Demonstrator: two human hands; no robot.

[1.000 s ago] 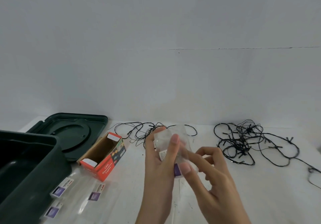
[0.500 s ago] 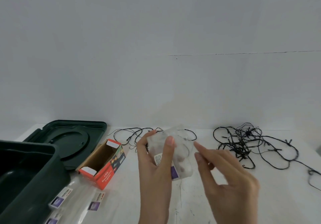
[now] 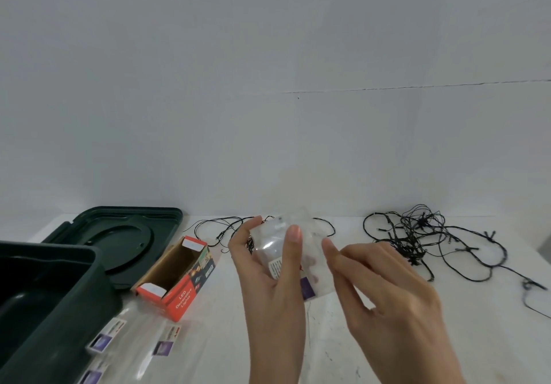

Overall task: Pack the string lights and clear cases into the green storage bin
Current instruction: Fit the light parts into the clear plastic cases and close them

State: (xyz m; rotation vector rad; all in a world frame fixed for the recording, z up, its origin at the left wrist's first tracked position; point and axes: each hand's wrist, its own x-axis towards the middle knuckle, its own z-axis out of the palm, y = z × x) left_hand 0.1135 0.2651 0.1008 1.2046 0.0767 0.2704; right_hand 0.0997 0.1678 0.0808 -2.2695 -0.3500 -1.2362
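Note:
My left hand (image 3: 268,288) holds a clear case (image 3: 310,261) with a purple label upright over the middle of the table, thumb and fingers around it. My right hand (image 3: 384,297) is beside the case's right edge, fingertips close to it; whether they touch I cannot tell. A tangle of dark string lights (image 3: 417,234) lies at the back right, and a thinner strand (image 3: 220,228) behind the case. The green storage bin (image 3: 50,300) stands open at the left edge. More flat clear cases (image 3: 134,342) with purple labels lie beside the bin.
The bin's green lid (image 3: 119,234) lies flat behind the bin. An open orange LED lights box (image 3: 179,276) lies on its side between the lid and my left hand. The white table (image 3: 492,339) ends at a grey wall.
My left hand has turned the clear case and raised it slightly. My right hand let go of its front, drew back to the right and opened its fingers.

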